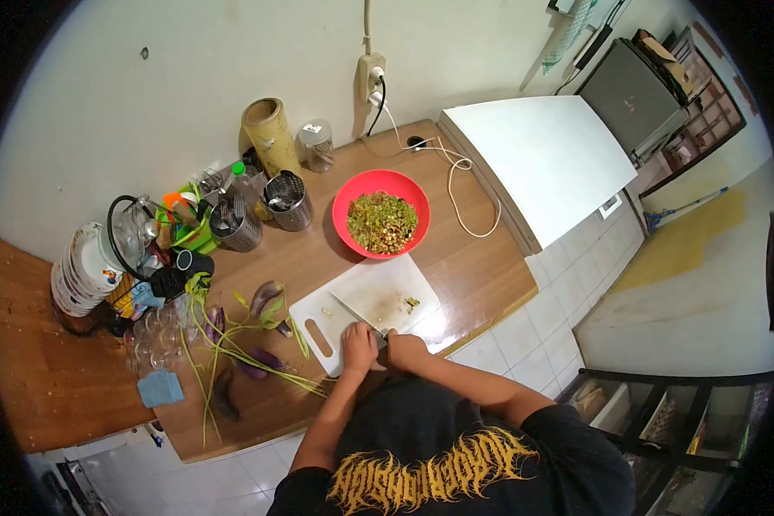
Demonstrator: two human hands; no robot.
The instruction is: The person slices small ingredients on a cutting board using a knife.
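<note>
My right hand [407, 351] is closed around the handle of a kitchen knife [358, 312], at the near edge of a white cutting board [320, 297]. The blade slants up and left across the board. Beside it, my left hand [359, 348] rests on the board with its fingers curled. A small dark thing shows between the hands; what the left fingers hold is hidden. A few chopped bits [412, 303] lie right of the blade. Just beyond the board stands a red bowl [342, 196] full of chopped green and pale pieces [382, 222].
Several eggplants [267, 297] and long green beans [218, 347] lie left of the board. Behind them stand cutlery holders [291, 206], glasses [159, 331] and stacked dishes [73, 279]. A white cable [452, 189] trails on the table [464, 267], near a white chest-like appliance [542, 155].
</note>
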